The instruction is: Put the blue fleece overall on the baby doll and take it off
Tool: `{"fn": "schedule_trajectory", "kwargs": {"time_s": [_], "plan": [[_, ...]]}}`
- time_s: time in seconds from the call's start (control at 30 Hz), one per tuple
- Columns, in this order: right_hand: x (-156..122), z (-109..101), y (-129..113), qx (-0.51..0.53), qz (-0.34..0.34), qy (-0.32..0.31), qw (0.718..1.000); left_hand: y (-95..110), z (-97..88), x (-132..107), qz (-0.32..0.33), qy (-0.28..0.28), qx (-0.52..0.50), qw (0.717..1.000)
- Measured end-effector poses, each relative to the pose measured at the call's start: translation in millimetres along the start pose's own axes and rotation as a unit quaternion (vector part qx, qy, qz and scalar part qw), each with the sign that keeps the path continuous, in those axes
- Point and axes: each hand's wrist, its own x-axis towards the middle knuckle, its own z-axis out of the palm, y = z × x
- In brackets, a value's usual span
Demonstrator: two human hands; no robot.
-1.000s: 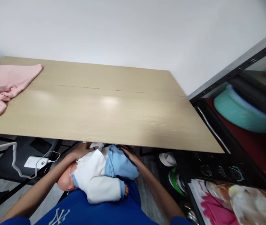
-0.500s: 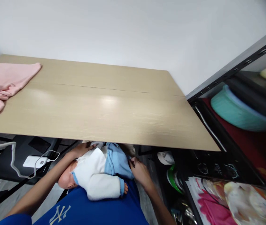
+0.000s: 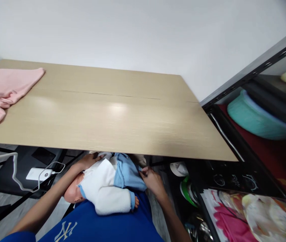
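Observation:
A baby doll (image 3: pixel 109 193) lies face-down or on its side across my lap, its head to the left, in a white fleece top with blue cuffs. Blue pants (image 3: pixel 130 174) cover its lower body. Over the doll's far side lies my left hand (image 3: pixel 90 161), fingers stretched out by the far sleeve, partly hidden; the forearm passes beside the doll's head. At the right, my right hand (image 3: pixel 151 178) pinches the leg end of the blue pants between thumb and fingers. The doll's feet are hard to make out under the table edge.
A wooden table (image 3: pixel 112 124) overhangs the doll's far side. Pink cloth (image 3: pixel 19 82) lies on its left. Below left, a white power bank (image 3: pixel 39 173) with a cable rests on a black seat. Right stands a shelf with a teal basin (image 3: pixel 256 117) and a packet (image 3: pixel 269 215).
The right hand keeps its pinch on the pants hem, shifting very slightly. The doll and left hand stay nearly the same; the whole view moves a little.

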Motion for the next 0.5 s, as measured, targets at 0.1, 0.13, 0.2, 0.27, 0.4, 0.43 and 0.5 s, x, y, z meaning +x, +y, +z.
{"fn": "schedule_trajectory", "kwargs": {"time_s": [0.1,0.13,0.2,0.27,0.4,0.43,0.5], "plan": [[4.0,2.5,0.6,0.046,-0.032,-0.001,0.998,-3.4,0.6,2.1,0.002,0.001,-0.007,1.000],[5.0,2.4,0.6,0.054,-0.040,-0.001,0.998,-4.6,0.9,2.6,0.000,0.000,-0.008,1.000],[6.0,-0.9,3.1,0.062,-0.053,0.006,0.997,-6.6,1.7,3.0,0.000,-0.002,-0.010,1.000],[5.6,-9.3,10.7,0.079,-0.056,0.026,0.995,-7.9,2.5,2.6,0.002,-0.001,-0.013,1.000],[-1.5,-33.8,35.0,0.143,0.007,0.052,0.988,-7.6,4.1,1.7,-0.005,0.002,-0.012,1.000],[-4.6,-39.0,40.1,0.165,0.024,0.049,0.985,-6.9,4.4,1.7,-0.007,-0.001,-0.009,1.000],[-11.2,-46.2,46.7,0.202,0.039,0.053,0.977,-5.2,4.9,2.1,-0.006,-0.006,-0.002,1.000]]}}
